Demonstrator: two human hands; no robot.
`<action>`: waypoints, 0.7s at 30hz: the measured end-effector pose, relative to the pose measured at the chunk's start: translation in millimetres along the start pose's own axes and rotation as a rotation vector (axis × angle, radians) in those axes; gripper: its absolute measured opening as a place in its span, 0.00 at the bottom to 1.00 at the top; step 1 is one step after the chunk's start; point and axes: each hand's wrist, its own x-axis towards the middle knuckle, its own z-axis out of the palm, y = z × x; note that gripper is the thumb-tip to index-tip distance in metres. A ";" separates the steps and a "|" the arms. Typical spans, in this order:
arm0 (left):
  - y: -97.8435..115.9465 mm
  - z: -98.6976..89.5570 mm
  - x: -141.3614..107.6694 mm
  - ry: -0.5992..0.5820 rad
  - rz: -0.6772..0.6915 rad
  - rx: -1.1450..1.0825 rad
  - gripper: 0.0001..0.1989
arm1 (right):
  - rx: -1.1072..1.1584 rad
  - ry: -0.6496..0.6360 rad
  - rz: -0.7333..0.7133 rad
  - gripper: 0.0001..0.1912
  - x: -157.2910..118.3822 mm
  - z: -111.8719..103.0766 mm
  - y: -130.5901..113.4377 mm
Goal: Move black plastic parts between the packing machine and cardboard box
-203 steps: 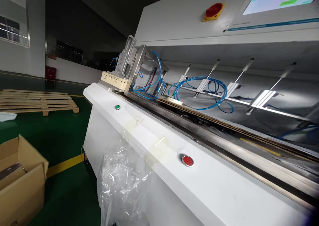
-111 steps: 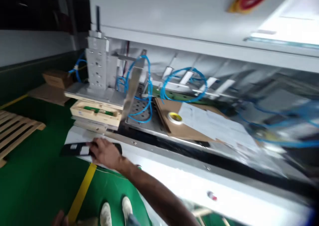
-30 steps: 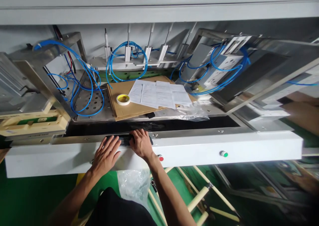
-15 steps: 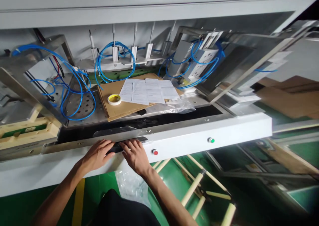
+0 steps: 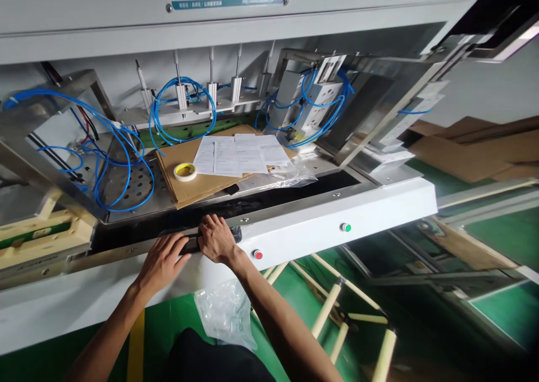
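Note:
A dark, flat object [image 5: 236, 234] lies along the front metal edge of the machine. My left hand [image 5: 166, 257] rests at its left end, with fingers over the edge and the thumb apart. My right hand [image 5: 217, 239] is bent over the object's middle, its fingers curled round the upper side. Much of the object is hidden under my hands. Behind them a dark slot [image 5: 269, 199] runs along the machine. Beyond it, white papers [image 5: 240, 155] and a tape roll [image 5: 185, 172] lie on brown cardboard [image 5: 181, 191].
Blue air hoses [image 5: 155, 118] loop around metal cylinders inside the machine. A red button [image 5: 257, 254] and a green button [image 5: 346, 227] sit on the white front panel [image 5: 379, 211]. Below hangs a clear plastic bag [image 5: 227, 312], beside a pale tube frame [image 5: 326, 309].
My right hand has shifted slightly up and left along the dark object, its fingers more curled. The view has moved, so the machine appears further left.

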 end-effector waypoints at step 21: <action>52.7 6.2 -53.0 -0.385 -0.576 -0.646 0.24 | 1.292 0.424 0.829 0.30 -109.1 23.5 -97.4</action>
